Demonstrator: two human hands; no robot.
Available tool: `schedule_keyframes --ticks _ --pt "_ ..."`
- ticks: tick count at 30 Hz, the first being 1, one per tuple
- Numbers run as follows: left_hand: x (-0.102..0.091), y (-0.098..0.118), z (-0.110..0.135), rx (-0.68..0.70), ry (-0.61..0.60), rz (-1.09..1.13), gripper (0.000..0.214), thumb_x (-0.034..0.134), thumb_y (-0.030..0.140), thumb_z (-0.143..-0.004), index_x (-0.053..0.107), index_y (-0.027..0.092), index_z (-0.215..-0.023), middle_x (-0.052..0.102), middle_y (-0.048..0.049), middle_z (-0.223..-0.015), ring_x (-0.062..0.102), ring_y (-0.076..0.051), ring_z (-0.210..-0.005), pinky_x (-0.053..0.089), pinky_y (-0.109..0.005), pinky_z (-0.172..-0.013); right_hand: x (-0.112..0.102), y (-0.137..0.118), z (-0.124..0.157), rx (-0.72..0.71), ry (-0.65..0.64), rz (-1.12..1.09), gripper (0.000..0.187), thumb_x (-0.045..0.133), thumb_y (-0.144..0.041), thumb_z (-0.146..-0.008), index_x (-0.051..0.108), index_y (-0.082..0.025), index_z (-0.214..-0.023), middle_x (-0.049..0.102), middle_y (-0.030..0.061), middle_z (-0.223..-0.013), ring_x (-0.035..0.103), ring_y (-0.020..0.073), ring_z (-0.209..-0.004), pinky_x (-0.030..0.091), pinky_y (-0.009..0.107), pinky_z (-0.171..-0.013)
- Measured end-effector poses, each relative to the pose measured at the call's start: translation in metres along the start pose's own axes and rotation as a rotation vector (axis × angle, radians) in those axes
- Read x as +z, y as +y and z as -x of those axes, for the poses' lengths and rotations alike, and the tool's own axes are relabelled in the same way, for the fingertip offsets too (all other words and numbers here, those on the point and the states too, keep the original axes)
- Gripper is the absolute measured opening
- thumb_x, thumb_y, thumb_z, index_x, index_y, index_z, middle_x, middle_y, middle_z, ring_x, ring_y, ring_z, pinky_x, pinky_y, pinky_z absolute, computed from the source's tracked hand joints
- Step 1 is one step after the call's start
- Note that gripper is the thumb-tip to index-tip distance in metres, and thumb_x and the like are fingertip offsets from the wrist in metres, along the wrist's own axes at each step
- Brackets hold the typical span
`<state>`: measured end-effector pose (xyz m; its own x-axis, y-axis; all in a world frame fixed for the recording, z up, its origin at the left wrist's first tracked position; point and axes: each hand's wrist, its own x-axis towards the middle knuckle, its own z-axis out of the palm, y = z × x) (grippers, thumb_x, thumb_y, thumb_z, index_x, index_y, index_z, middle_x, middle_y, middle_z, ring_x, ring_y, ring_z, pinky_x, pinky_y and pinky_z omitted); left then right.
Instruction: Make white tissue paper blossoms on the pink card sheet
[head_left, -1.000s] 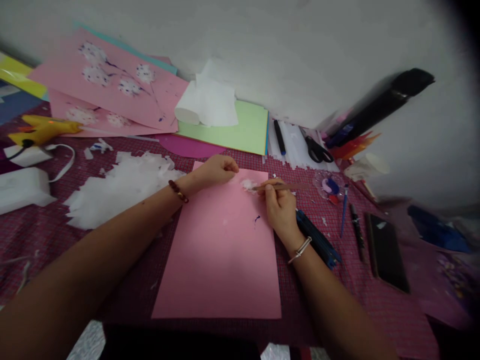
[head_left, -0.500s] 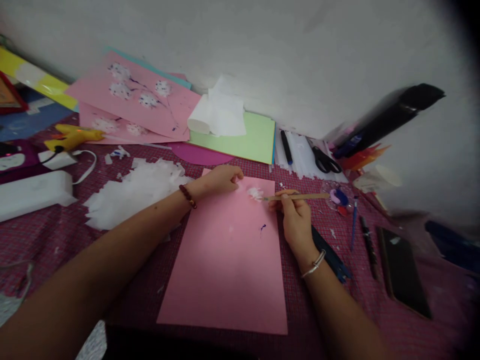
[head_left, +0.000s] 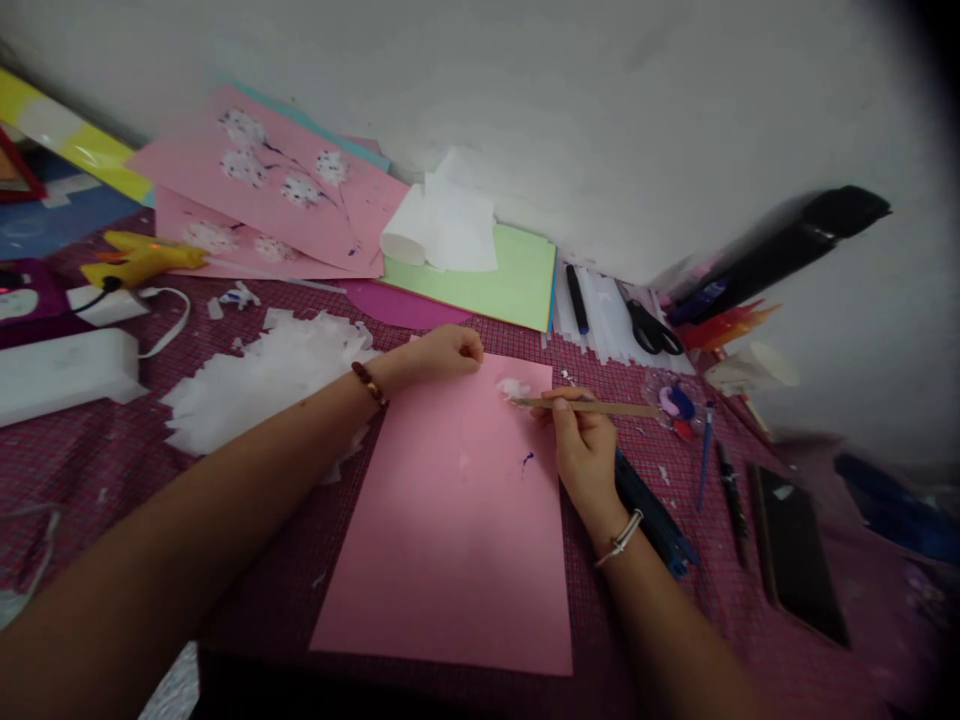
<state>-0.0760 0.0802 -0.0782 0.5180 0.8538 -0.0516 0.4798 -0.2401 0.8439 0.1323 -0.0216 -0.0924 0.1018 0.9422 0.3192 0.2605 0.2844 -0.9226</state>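
Note:
A sheet of pink paper (head_left: 450, 540) lies in front of me, with a small dark purple mark on its right part. Near its top right is a white tuft (head_left: 513, 388), apparently torn tissue. My right hand (head_left: 585, 440) grips a thin wooden stick (head_left: 619, 408) by its middle, and the stick's left tip touches the tuft or sits just beside it. At the paper's top edge rests my left hand (head_left: 450, 352), its fingers curled in; whether they pinch anything is hidden. Left of the paper spreads a heap of torn white tissue pieces (head_left: 266, 380).
Pink sheets with dotted white puffs (head_left: 300, 225), a white roll (head_left: 405, 235) and green paper (head_left: 517, 285) lie behind. A yellow glue gun (head_left: 142, 260) is left. Scissors (head_left: 651, 325), a paint palette (head_left: 675, 403), a blue brush (head_left: 706, 455) and a phone (head_left: 799, 550) are right.
The stick and my right hand have shifted slightly left and down, the stick's tip now at the tuft's lower edge. My left hand stays at the paper's top edge.

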Motion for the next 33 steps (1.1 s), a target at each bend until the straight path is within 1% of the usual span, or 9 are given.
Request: schedule_keyframes --ticks 6,8,11,15,17,19,23,29,33 --pt "0.0 -0.003 0.002 0.0 -0.129 0.419 0.007 0.056 0.014 -0.072 0.05 0.015 -0.076 0.058 0.002 -0.063 0.055 -0.007 -0.053 0.044 -0.02 -0.055 0.0 0.003 0.0 -0.005 -0.009 -0.013 0.018 0.049 -0.031 -0.091 0.062 -0.02 -0.087 0.06 0.0012 -0.077 0.058 0.0137 -0.065 0.049 0.03 -0.063" --pt "0.005 0.0 0.003 0.011 -0.124 0.415 0.014 0.055 0.01 -0.071 0.051 0.015 -0.084 0.057 0.0035 -0.062 0.055 -0.008 -0.053 0.044 -0.02 -0.054 -0.001 0.003 0.0 -0.003 -0.013 -0.003 0.017 0.049 -0.031 -0.092 0.062 -0.02 -0.087 0.061 0.0012 -0.077 0.059 0.0137 -0.066 0.049 0.03 -0.063" --pt "0.011 0.003 0.002 0.031 -0.089 0.315 0.039 0.053 0.003 -0.067 0.053 0.012 -0.105 0.049 0.0083 -0.056 0.048 -0.005 -0.046 0.037 -0.017 -0.047 -0.001 0.002 -0.001 -0.008 -0.014 0.006 0.017 0.049 -0.03 -0.092 0.062 -0.021 -0.088 0.06 0.0009 -0.077 0.059 0.0136 -0.065 0.05 0.029 -0.063" --pt "0.014 0.002 0.001 0.06 -0.014 0.199 0.065 0.052 0.0 -0.064 0.045 0.011 -0.128 0.047 0.0103 -0.054 0.041 -0.003 -0.045 0.029 -0.015 -0.044 -0.001 0.002 -0.001 -0.029 -0.023 0.053 0.018 0.049 -0.03 -0.092 0.063 -0.02 -0.086 0.061 0.0017 -0.079 0.059 0.0137 -0.065 0.05 0.029 -0.062" --pt "0.013 0.001 0.001 0.042 0.035 0.16 0.06 0.054 0.001 -0.064 0.05 0.01 -0.123 0.052 0.0083 -0.057 0.043 -0.004 -0.047 0.03 -0.015 -0.045 0.0 0.003 -0.001 -0.03 -0.045 0.088 0.019 0.048 -0.031 -0.092 0.063 -0.02 -0.085 0.062 0.0024 -0.081 0.06 0.0142 -0.067 0.049 0.029 -0.063" --pt "0.011 0.002 0.001 0.004 0.049 0.139 0.042 0.056 0.004 -0.063 0.06 0.01 -0.104 0.055 0.0055 -0.059 0.045 -0.004 -0.049 0.032 -0.016 -0.046 0.0 0.004 -0.001 -0.028 -0.06 0.112 0.02 0.048 -0.03 -0.092 0.063 -0.02 -0.085 0.062 0.0026 -0.081 0.06 0.0144 -0.068 0.049 0.03 -0.063" --pt "0.006 0.007 0.003 -0.044 -0.025 0.136 0.01 0.056 0.009 -0.063 0.062 0.011 -0.071 0.055 0.0024 -0.056 0.047 -0.005 -0.05 0.033 -0.017 -0.047 -0.001 0.009 -0.002 -0.026 -0.035 0.129 0.02 0.048 -0.03 -0.092 0.063 -0.019 -0.085 0.062 0.0034 -0.084 0.06 0.015 -0.07 0.049 0.031 -0.065" --pt "0.005 0.01 0.004 0.02 -0.017 0.083 0.009 0.055 0.013 -0.064 0.064 0.011 -0.068 0.056 0.0015 -0.059 0.046 -0.005 -0.052 0.033 -0.016 -0.048 -0.001 0.009 -0.004 0.001 0.007 0.107 0.018 0.048 -0.031 -0.092 0.063 -0.021 -0.089 0.063 0.0022 -0.079 0.061 0.0163 -0.07 0.05 0.033 -0.068" --pt "0.005 0.01 0.004 0.061 0.001 0.04 0.01 0.055 0.014 -0.066 0.064 0.011 -0.067 0.058 -0.0003 -0.064 0.048 -0.006 -0.056 0.033 -0.016 -0.049 -0.001 0.006 -0.002 0.003 -0.018 0.058 0.017 0.049 -0.03 -0.091 0.063 -0.021 -0.086 0.061 0.0018 -0.079 0.06 0.0151 -0.068 0.05 0.031 -0.067"
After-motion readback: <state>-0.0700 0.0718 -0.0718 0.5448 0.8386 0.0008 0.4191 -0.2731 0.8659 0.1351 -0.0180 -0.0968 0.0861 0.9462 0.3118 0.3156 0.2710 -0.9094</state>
